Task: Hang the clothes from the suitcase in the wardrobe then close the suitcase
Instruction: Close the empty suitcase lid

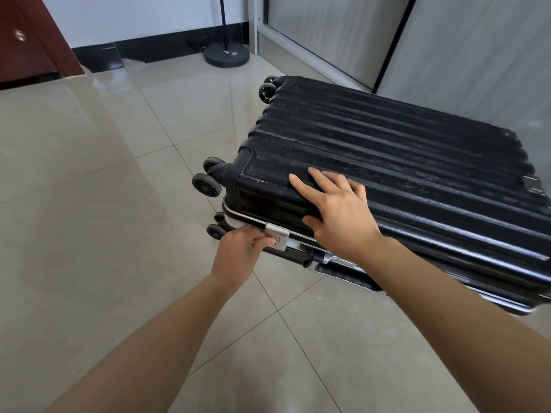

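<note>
Our left hand (240, 253) pinches the silver latch (278, 237) on the near rim of the suitcase (402, 150), fingers curled on it. Our right hand (338, 210) lies flat on the ribbed lid, fingers spread. The suitcase rests on the floor (104, 174), lid down, wheels (207, 182) pointing left. Just behind it stand the wardrobe doors (462, 40); farther left, a lamp base (226, 55).

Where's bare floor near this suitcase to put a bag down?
Bare tile floor spreads wide left of the suitcase, out to the brown door. Crowded: the gap by the sliding doors, around the lamp base, and the latch, pinched by the left hand.
</note>
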Available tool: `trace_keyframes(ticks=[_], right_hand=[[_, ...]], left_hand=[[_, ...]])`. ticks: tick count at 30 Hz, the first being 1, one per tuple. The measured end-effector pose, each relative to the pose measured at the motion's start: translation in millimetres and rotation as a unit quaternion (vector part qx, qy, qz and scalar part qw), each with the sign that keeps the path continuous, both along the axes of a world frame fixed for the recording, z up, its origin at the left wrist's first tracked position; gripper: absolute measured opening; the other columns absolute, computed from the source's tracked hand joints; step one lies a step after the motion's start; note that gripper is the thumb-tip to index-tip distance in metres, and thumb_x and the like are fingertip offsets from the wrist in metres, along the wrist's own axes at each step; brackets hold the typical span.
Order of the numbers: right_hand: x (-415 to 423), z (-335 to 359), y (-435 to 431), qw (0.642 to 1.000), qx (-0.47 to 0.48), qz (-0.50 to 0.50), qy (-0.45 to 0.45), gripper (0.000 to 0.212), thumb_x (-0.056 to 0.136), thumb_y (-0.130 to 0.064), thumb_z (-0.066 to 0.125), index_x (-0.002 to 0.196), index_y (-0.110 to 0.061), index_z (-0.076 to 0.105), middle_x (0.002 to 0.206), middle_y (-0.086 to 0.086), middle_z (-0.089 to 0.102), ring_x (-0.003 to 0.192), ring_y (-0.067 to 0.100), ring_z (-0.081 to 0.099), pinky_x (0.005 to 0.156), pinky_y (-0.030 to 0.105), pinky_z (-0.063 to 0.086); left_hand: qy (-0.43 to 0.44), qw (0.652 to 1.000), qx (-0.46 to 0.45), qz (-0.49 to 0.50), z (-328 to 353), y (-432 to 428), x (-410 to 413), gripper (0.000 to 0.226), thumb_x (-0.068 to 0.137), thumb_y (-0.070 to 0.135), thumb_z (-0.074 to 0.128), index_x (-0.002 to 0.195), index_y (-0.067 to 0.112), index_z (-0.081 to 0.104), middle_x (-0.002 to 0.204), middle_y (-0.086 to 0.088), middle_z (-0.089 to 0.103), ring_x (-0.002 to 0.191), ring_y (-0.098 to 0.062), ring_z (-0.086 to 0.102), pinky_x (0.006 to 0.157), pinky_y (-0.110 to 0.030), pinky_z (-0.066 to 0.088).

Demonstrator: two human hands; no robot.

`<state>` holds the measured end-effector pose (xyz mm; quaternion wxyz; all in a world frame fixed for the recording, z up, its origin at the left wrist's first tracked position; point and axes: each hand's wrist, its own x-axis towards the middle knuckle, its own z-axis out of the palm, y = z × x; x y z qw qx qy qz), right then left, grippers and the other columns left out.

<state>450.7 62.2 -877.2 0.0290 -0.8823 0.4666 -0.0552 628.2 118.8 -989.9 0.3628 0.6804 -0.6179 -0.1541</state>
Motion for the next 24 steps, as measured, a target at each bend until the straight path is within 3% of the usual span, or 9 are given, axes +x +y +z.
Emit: trace_keyframes(ticks=[3, 7, 11, 13, 16, 19, 22, 24], right_hand=[[1, 0, 0, 1.0, -0.003, 0.001, 0.001, 0.075, 0.094, -0.029, 0.059, 0.153, -0.041, 0.015, 0.161, 0.0, 0.018, 0.145, 0.02, 0.016, 0.116, 0.043, 0.012], [11, 2, -2, 1.0, 0.001, 0.006, 0.022, 0.073, 0.097, -0.031, 0.055, 0.153, -0.041, 0.01, 0.162, 0.001, 0.013, 0.146, 0.021, 0.013, 0.117, 0.043, 0.013], [16, 9, -5, 0.999, 0.037, 0.035, 0.016, 0.068, 0.098, -0.032, 0.053, 0.154, -0.036, 0.014, 0.163, 0.0, 0.008, 0.149, 0.02, 0.007, 0.119, 0.04, 0.009], [-3, 10, 1, 0.999, 0.028, 0.031, -0.022, 0.063, 0.098, -0.031, 0.054, 0.153, -0.03, 0.024, 0.162, -0.002, 0.017, 0.148, 0.017, 0.013, 0.118, 0.035, 0.009], [-62, 2, 21, 0.992, -0.032, -0.057, -0.11, 0.054, 0.094, -0.04, 0.057, 0.144, -0.024, 0.044, 0.151, -0.003, 0.04, 0.139, 0.014, 0.032, 0.112, 0.032, 0.016], [-131, -18, 42, 0.96, -0.101, -0.192, -0.176, 0.046, 0.091, -0.045, 0.056, 0.129, -0.02, 0.059, 0.136, -0.003, 0.053, 0.127, 0.016, 0.041, 0.103, 0.036, 0.023], [-180, -36, 65, 0.892, -0.14, -0.352, -0.245, 0.046, 0.087, -0.039, 0.056, 0.126, -0.015, 0.056, 0.132, 0.003, 0.051, 0.122, 0.023, 0.038, 0.097, 0.041, 0.028], [-197, -51, 84, 0.815, -0.136, -0.471, -0.309, 0.048, 0.084, -0.031, 0.06, 0.126, -0.01, 0.05, 0.13, 0.01, 0.046, 0.119, 0.028, 0.037, 0.094, 0.042, 0.028]], left_hand=[[0.019, 0.999, 0.008, 0.031, -6, 3, -5, 0.013, 0.087, 0.022, 0.069, 0.086, 0.009, 0.069, 0.082, -0.001, 0.068, 0.073, -0.011, 0.06, 0.065, -0.016, 0.045], [0.116, 0.988, 0.05, 0.093, -8, 9, -15, 0.011, 0.091, 0.02, 0.064, 0.097, 0.012, 0.06, 0.099, -0.003, 0.063, 0.089, -0.014, 0.061, 0.075, -0.024, 0.046], [0.102, 0.978, 0.053, 0.171, 13, 14, -19, 0.019, 0.088, 0.012, 0.064, 0.103, 0.013, 0.053, 0.112, -0.003, 0.05, 0.095, -0.017, 0.057, 0.08, -0.031, 0.049], [0.093, 0.976, 0.015, 0.199, 32, 18, -23, 0.031, 0.083, 0.003, 0.065, 0.1, 0.016, 0.043, 0.11, 0.0, 0.039, 0.099, -0.021, 0.05, 0.078, -0.035, 0.05], [0.016, 0.989, -0.111, 0.098, 55, 20, -45, 0.032, 0.078, -0.001, 0.059, 0.103, 0.012, 0.043, 0.115, -0.004, 0.034, 0.107, -0.025, 0.04, 0.086, -0.041, 0.046], [-0.087, 0.98, -0.179, -0.03, 71, 11, -83, 0.041, 0.074, 0.007, 0.059, 0.114, 0.011, 0.049, 0.128, -0.006, 0.037, 0.116, -0.025, 0.038, 0.098, -0.036, 0.029], [-0.204, 0.943, -0.173, -0.198, 88, -5, -127, 0.052, 0.078, 0.015, 0.06, 0.129, 0.014, 0.05, 0.144, -0.007, 0.036, 0.134, -0.024, 0.032, 0.11, -0.037, 0.02], [-0.266, 0.909, -0.147, -0.285, 95, -14, -158, 0.058, 0.087, 0.025, 0.056, 0.142, 0.018, 0.04, 0.154, -0.006, 0.028, 0.144, -0.023, 0.02, 0.118, -0.038, 0.011]])
